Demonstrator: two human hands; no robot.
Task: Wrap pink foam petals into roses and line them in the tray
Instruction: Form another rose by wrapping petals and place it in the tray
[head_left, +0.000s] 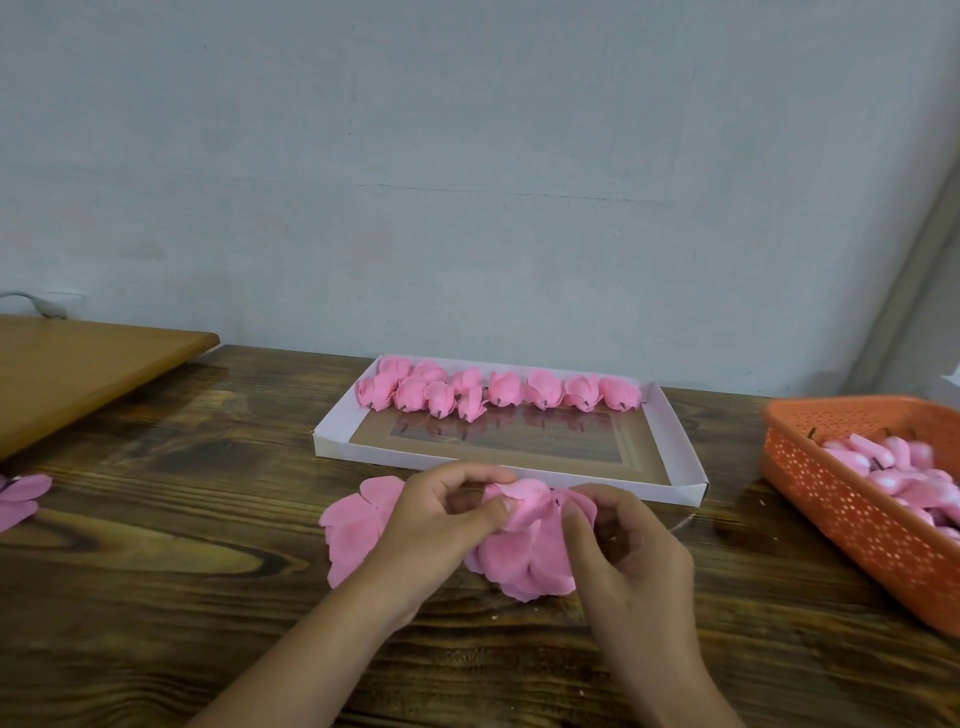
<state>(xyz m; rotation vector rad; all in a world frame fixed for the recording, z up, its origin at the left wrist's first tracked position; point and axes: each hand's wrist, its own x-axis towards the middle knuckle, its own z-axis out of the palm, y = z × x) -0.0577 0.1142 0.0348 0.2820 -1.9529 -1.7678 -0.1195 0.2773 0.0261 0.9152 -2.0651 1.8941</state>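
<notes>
Finished pink roses (498, 391) line the white tray's (675, 447) far edge.

surface (156, 597): dark, strongly grained wood, glossy
board (78, 374): lighter brown wood, rounded corner, far left, raised above the surface
wall (467, 182): plain pale grey-blue, behind the surface
cable (31, 301): grey, against the wall above the board

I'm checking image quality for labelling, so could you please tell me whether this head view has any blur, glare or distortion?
Head view: soft, even light with no hard shadows; the tray floor is glossy and mirrors the finished roses; both the left hand and right hand are slightly soft on the pink petals; wide-angle bending shows at the orange basket and the wall's right edge.
</notes>
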